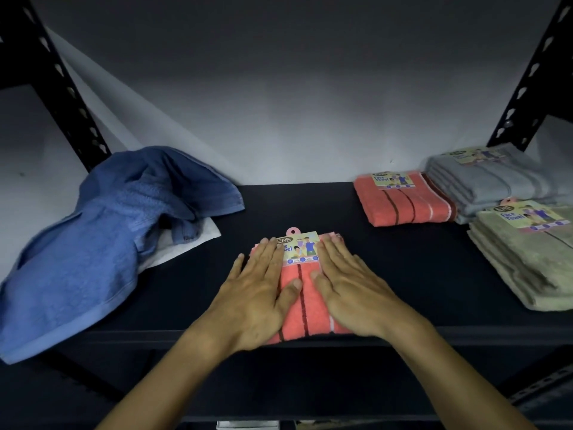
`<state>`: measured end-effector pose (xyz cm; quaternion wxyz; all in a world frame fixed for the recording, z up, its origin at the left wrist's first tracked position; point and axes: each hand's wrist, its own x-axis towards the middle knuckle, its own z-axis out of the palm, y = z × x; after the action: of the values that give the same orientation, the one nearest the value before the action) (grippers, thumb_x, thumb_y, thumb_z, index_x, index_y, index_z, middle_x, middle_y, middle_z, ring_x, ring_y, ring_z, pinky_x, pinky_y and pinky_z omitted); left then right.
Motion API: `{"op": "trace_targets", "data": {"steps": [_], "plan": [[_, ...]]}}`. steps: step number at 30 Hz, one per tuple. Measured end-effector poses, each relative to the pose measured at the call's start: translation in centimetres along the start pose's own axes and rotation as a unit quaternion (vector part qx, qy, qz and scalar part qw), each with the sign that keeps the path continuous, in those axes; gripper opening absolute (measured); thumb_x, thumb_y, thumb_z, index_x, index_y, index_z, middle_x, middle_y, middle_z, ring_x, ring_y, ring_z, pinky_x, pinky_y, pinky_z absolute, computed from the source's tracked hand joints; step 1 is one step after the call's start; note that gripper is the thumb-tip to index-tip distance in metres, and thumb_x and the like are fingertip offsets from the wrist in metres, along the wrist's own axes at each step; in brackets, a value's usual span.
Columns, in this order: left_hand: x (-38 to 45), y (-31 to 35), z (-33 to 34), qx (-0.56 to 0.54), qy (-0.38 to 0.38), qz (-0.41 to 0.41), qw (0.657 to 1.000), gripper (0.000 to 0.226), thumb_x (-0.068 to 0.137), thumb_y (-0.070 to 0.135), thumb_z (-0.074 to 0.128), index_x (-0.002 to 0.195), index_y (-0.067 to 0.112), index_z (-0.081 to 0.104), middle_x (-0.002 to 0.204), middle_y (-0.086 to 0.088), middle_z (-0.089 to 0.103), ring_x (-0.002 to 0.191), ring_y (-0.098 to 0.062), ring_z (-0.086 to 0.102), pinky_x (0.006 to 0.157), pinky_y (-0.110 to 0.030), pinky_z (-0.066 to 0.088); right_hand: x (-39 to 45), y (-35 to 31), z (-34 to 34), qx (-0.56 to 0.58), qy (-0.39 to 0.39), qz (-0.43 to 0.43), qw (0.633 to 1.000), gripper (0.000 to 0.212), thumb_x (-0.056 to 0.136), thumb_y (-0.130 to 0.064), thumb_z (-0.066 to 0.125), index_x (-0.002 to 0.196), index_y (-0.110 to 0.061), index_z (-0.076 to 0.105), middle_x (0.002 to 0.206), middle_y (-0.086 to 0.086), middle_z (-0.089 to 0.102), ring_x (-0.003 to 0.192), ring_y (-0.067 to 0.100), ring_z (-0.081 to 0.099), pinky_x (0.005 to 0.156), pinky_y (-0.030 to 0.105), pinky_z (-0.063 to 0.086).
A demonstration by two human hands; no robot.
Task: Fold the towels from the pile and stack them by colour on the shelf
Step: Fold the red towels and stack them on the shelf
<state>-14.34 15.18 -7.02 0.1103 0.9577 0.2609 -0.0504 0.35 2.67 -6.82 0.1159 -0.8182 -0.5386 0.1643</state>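
A folded coral towel [305,308] with dark stripes and a paper label lies at the front middle of the dark shelf [403,274]. My left hand [257,293] and my right hand [353,290] rest flat on it, fingers spread, pressing down on either side of the label. A crumpled blue towel pile [102,243] sits at the left. At the back right lie a second folded coral towel [406,200], a stack of grey towels [496,178] and a stack of olive-green towels [527,262].
A white cloth [186,246] peeks out from under the blue pile. Black perforated shelf posts stand at the back left [62,85] and back right [533,76]. A pale wall closes off the back of the shelf.
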Motion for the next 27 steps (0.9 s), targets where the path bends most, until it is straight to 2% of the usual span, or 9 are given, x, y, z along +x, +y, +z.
{"op": "trace_targets", "data": {"steps": [4, 6, 8, 11, 16, 19, 22, 25, 27], "plan": [[-0.5, 0.3, -0.5, -0.034, 0.016, -0.015, 0.999, 0.078, 0.09, 0.067, 0.0, 0.156, 0.027, -0.011, 0.163, 0.012, -0.017, 0.146, -0.001, -0.021, 0.124, -0.035, -0.003, -0.1, 0.3, -0.3, 0.093, 0.055, -0.008, 0.994, 0.058, 0.104, -0.044, 0.021, 0.155, -0.023, 0.005, 0.161, -0.01, -0.009, 0.143, -0.002, -0.014, 0.12, 0.027, -0.001], [-1.0, 0.5, -1.1, -0.017, 0.084, -0.071, 0.994, 0.076, 0.094, 0.067, 0.009, 0.158, 0.025, 0.007, 0.165, 0.003, 0.006, 0.151, -0.013, 0.005, 0.121, -0.037, 0.016, -0.6, 0.4, -0.8, 0.114, 0.166, 0.045, 0.978, 0.052, 0.103, -0.044, 0.029, 0.149, -0.02, 0.033, 0.158, -0.005, 0.022, 0.145, 0.01, 0.015, 0.114, 0.03, 0.023], [-1.2, 0.8, -1.9, 0.029, 0.137, -0.171, 0.975, 0.07, 0.096, 0.064, 0.023, 0.146, 0.017, 0.033, 0.149, -0.006, 0.038, 0.136, -0.024, 0.035, 0.105, -0.04, 0.037, -0.8, 0.3, -1.6, 0.078, 0.211, 0.137, 0.965, 0.05, 0.101, -0.048, 0.032, 0.131, -0.015, 0.054, 0.136, 0.003, 0.047, 0.126, 0.02, 0.04, 0.092, 0.034, 0.041], [-0.7, 1.4, -3.6, 0.014, 0.087, -0.262, 0.961, 0.06, 0.096, 0.065, 0.032, 0.116, 0.015, 0.059, 0.122, -0.008, 0.06, 0.114, -0.029, 0.056, 0.082, -0.037, 0.043, -0.2, -0.5, -2.3, 0.045, 0.123, 0.22, 0.967, 0.052, 0.097, -0.06, 0.034, 0.097, -0.015, 0.06, 0.109, 0.006, 0.058, 0.1, 0.023, 0.056, 0.076, 0.034, 0.047], [1.0, 1.1, -3.9, -0.144, 0.034, -0.267, 0.952, 0.041, 0.093, 0.06, 0.053, 0.078, 0.021, 0.05, 0.093, 0.001, 0.06, 0.095, -0.026, 0.063, 0.082, -0.037, 0.052, 0.9, -1.4, -2.9, 0.138, 0.073, 0.254, 0.955, 0.037, 0.092, -0.051, 0.057, 0.076, -0.019, 0.052, 0.076, -0.005, 0.059, 0.061, 0.01, 0.055, 0.049, 0.025, 0.036], [1.4, 0.9, -3.1, -0.212, 0.047, -0.263, 0.94, 0.036, 0.093, 0.054, 0.056, 0.085, 0.019, 0.053, 0.085, 0.005, 0.056, 0.09, -0.023, 0.062, 0.079, -0.036, 0.052, 1.2, -1.3, -3.1, 0.195, 0.08, 0.274, 0.938, 0.033, 0.089, -0.047, 0.064, 0.074, -0.019, 0.053, 0.077, -0.005, 0.06, 0.062, 0.011, 0.056, 0.049, 0.024, 0.037], [1.1, 1.4, -2.3, -0.214, 0.103, -0.249, 0.939, 0.034, 0.097, 0.049, 0.05, 0.1, 0.015, 0.053, 0.099, 0.0, 0.06, 0.095, -0.027, 0.061, 0.079, -0.037, 0.05, 1.4, -1.5, -3.1, 0.204, 0.074, 0.278, 0.936, 0.027, 0.093, -0.039, 0.06, 0.075, -0.02, 0.054, 0.079, -0.004, 0.06, 0.064, 0.011, 0.057, 0.052, 0.025, 0.042], [1.0, 2.1, -2.0, -0.25, 0.171, -0.227, 0.926, 0.034, 0.1, 0.045, 0.045, 0.109, 0.012, 0.048, 0.093, 0.0, 0.056, 0.091, -0.028, 0.058, 0.075, -0.037, 0.045, 1.3, -1.3, -2.2, 0.235, 0.105, 0.256, 0.932, 0.022, 0.096, -0.034, 0.053, 0.081, -0.019, 0.057, 0.091, 0.0, 0.062, 0.079, 0.017, 0.062, 0.067, 0.032, 0.054], [1.2, 2.6, -2.3, -0.301, 0.203, -0.213, 0.907, 0.031, 0.101, 0.044, 0.045, 0.109, 0.014, 0.046, 0.086, 0.005, 0.051, 0.082, -0.02, 0.053, 0.071, -0.033, 0.04, 1.1, -0.8, -1.8, 0.341, 0.156, 0.235, 0.897, 0.016, 0.097, -0.033, 0.052, 0.093, -0.019, 0.058, 0.098, 0.001, 0.063, 0.085, 0.018, 0.065, 0.076, 0.039, 0.058]]}}
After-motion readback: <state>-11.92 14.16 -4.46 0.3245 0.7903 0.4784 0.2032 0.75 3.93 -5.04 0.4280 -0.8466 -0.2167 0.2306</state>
